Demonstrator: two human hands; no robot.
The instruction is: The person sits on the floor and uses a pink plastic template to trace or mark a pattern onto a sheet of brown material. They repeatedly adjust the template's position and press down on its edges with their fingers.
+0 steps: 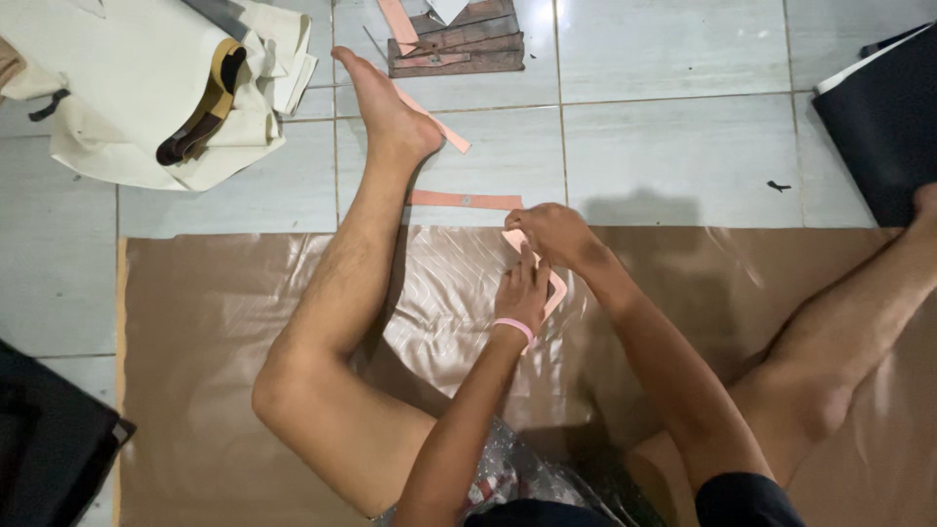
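I sit on the floor over a glossy brown sheet [205,322] spread on the tiles. My left hand [522,290], with a pink band at the wrist, presses flat on a pink template piece [556,290] lying on the sheet. My right hand [551,232] rests at the upper end of the same pink piece, fingers curled over its edge; whether it holds a tool I cannot tell. Most of the pink piece is hidden under both hands.
My left leg crosses the sheet, its foot [386,102] on the tiles. A pink strip [466,200] lies just beyond the sheet's edge. Stacked brown pieces [459,44] lie further off, cream fabric [137,83] at the upper left, dark material [883,117] on the right.
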